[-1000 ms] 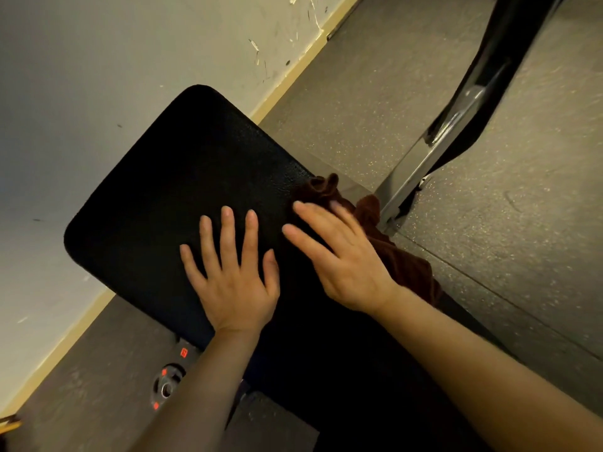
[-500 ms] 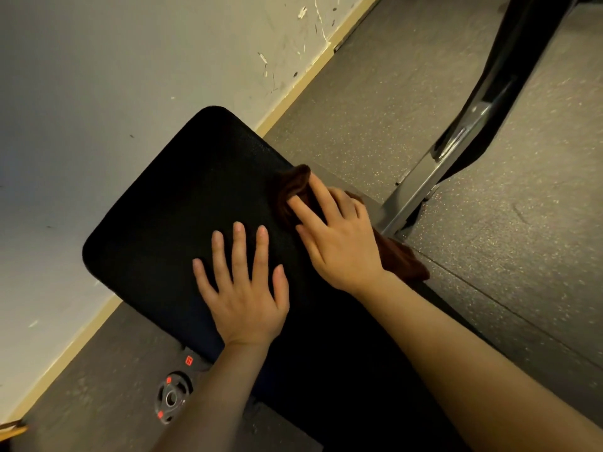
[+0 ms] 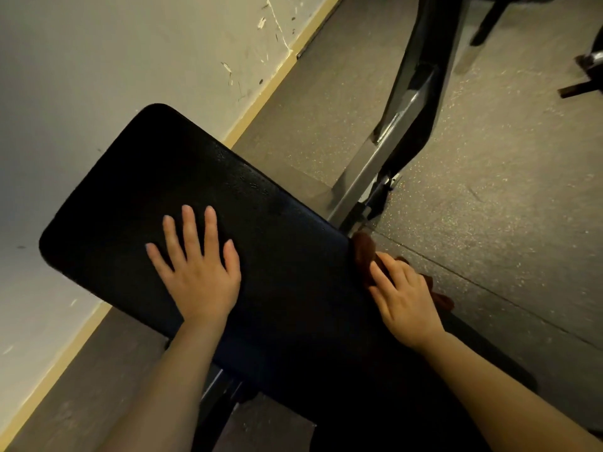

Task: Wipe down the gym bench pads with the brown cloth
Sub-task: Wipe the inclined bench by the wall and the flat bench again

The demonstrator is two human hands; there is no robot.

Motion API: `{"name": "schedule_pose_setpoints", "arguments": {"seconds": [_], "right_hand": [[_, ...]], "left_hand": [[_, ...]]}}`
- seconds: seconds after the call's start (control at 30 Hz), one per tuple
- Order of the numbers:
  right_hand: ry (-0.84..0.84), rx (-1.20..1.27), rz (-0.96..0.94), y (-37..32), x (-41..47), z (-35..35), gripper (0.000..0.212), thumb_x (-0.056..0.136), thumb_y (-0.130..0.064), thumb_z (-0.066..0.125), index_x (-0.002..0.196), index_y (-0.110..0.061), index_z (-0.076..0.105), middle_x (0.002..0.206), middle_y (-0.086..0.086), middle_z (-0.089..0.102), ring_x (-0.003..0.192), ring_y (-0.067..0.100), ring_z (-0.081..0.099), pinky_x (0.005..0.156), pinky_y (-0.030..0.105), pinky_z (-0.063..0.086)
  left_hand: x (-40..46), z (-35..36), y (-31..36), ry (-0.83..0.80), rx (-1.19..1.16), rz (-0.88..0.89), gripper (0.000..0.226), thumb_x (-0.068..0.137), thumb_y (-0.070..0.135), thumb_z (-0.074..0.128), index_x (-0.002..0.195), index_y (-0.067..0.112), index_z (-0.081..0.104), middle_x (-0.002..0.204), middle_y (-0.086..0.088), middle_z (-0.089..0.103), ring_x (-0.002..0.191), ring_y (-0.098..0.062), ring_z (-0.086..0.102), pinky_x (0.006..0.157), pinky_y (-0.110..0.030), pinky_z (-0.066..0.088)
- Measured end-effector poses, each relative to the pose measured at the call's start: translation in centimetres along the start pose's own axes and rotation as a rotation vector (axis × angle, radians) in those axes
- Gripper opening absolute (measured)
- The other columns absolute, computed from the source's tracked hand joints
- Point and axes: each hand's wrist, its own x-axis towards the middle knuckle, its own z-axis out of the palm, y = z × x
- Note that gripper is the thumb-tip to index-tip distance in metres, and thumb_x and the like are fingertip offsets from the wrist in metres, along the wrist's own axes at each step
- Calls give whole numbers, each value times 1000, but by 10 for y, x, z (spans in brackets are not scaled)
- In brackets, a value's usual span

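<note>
- Head view: the left hand (image 3: 199, 272) lies flat on the black pad (image 3: 267, 223), fingers straight and spread, pointing to the far end, forearm coming in from the near edge.
- The right hand (image 3: 404, 298) sits at the pad's right edge, fingers bent over the brown cloth (image 3: 363, 252) and pressing it against the pad's side; the cloth bunches up past the fingertips and shows again right of the hand.
- The pad's far left corner lies close to the wall (image 3: 98, 60); a pale baseboard (image 3: 267, 89) runs along it.
- Right of the pad lies open speckled floor (image 3: 505, 197), crossed by the grey frame (image 3: 385, 151) beyond the cloth.
</note>
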Motion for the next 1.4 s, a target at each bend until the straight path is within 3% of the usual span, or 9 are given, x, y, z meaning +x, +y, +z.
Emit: {"name": "schedule_pose_setpoints", "arguments": {"seconds": [0.07, 0.2, 0.27, 0.37, 0.57, 0.7, 0.97, 1.17, 1.4], "right_hand": [[-62, -3, 38, 12, -18, 1, 48, 99, -42, 33, 138, -17, 43, 144, 15, 48, 120, 41, 55, 90, 53, 51], [-64, -10, 37, 10, -23, -1, 47, 102, -46, 26, 138, -19, 43, 145, 16, 46, 119, 42, 55, 87, 53, 54], [-36, -34, -26, 6, -17, -1, 46, 104, -47, 21, 138, -24, 42, 145, 17, 41, 121, 41, 52, 85, 56, 54], [18, 12, -78, -20, 11, -4, 44, 98, -45, 32, 138, -30, 41, 148, 15, 34, 128, 37, 38, 89, 62, 47], [150, 136, -46, -62, 60, -11, 41, 98, -39, 37, 137, -29, 40, 150, 11, 44, 125, 31, 42, 90, 50, 45], [103, 133, -24, -34, 29, -2, 42, 99, -39, 38, 138, -26, 40, 148, 12, 46, 124, 32, 47, 90, 47, 45], [-118, -13, 227, 57, -84, 16, 42, 96, -37, 37, 131, -15, 44, 138, 19, 54, 119, 41, 53, 86, 60, 52], [-8, 1, 276, 19, -63, 17, 43, 95, -39, 35, 134, -21, 42, 138, 19, 50, 127, 36, 38, 90, 72, 43], [97, 61, 214, -56, 1, 14, 45, 98, -43, 33, 142, -33, 36, 156, 7, 30, 142, 36, 29, 108, 71, 18]], "left_hand": [[-19, 2, 27, -24, -23, -13, 61, 102, 41, 29, 158, 17, 19, 165, -14, 16, 151, -40, 9, 117, -69, 4], [-83, 22, 84, -81, -4, 177, 62, 100, 44, 29, 157, 20, 23, 165, -12, 18, 151, -39, 9, 116, -65, -7], [-89, 31, 88, -58, 3, 132, 61, 100, 44, 28, 157, 20, 23, 164, -11, 19, 151, -37, 9, 117, -61, -8], [-88, 33, 86, -19, 23, 114, 61, 101, 43, 29, 157, 21, 21, 163, -11, 20, 150, -37, 12, 118, -61, -5], [-90, 41, 83, 8, -2, 141, 59, 104, 43, 25, 159, 21, 18, 164, -9, 17, 151, -37, 12, 118, -62, 0], [-91, 44, 81, -1, 1, 138, 59, 105, 43, 27, 159, 21, 21, 165, -9, 17, 151, -37, 13, 116, -66, 6], [-92, 44, 85, 33, -50, 144, 59, 106, 42, 29, 159, 20, 19, 164, -11, 20, 150, -38, 14, 115, -67, 9], [-92, 45, 83, 24, -47, 151, 57, 106, 42, 28, 158, 19, 23, 163, -11, 21, 149, -38, 15, 114, -68, 11], [-90, 41, 81, -14, -65, 179, 56, 106, 41, 26, 158, 21, 25, 164, -10, 22, 150, -37, 13, 115, -66, 5]]}}
